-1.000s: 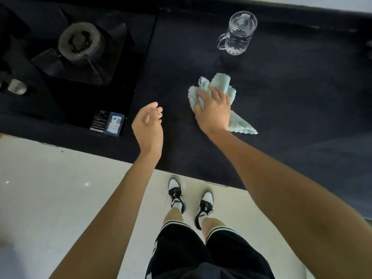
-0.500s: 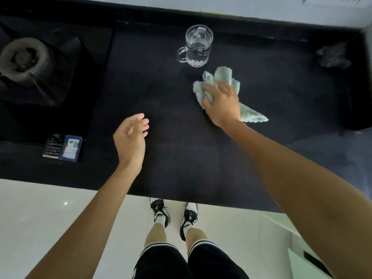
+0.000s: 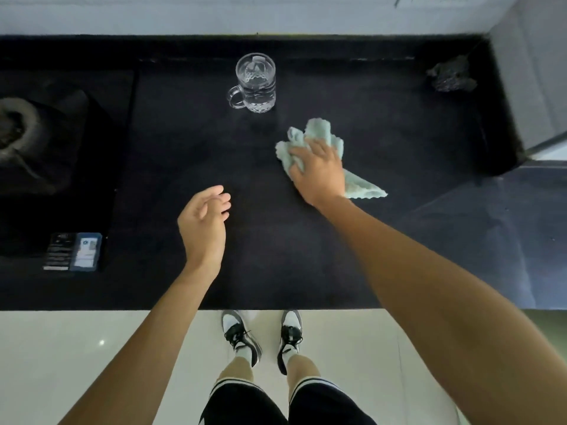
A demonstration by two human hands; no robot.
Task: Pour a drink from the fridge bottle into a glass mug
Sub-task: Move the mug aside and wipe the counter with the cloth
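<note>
A clear glass mug (image 3: pixel 255 82) with a cut pattern stands upright at the back of the black counter (image 3: pixel 276 256), its handle to the left. A clear liquid seems to fill its lower part. My right hand (image 3: pixel 317 171) presses down on a crumpled pale green cloth (image 3: pixel 316 134) in front and to the right of the mug, fingers curled over its folds. My left hand (image 3: pixel 204 223) hovers over the counter with relaxed fingers and holds nothing. No bottle is in view.
A gas burner (image 3: pixel 15 127) sits in the black hob at the left. A small dark and blue pack (image 3: pixel 73 251) lies at the hob's front corner. A dark crumpled object (image 3: pixel 451 76) rests at the back right, beside a grey wall. My feet stand below the counter edge.
The view has shifted, so the mug and hob sit farther left and lower in frame. My right hand with the cloth has slid slightly toward me and to the right of the mug.
</note>
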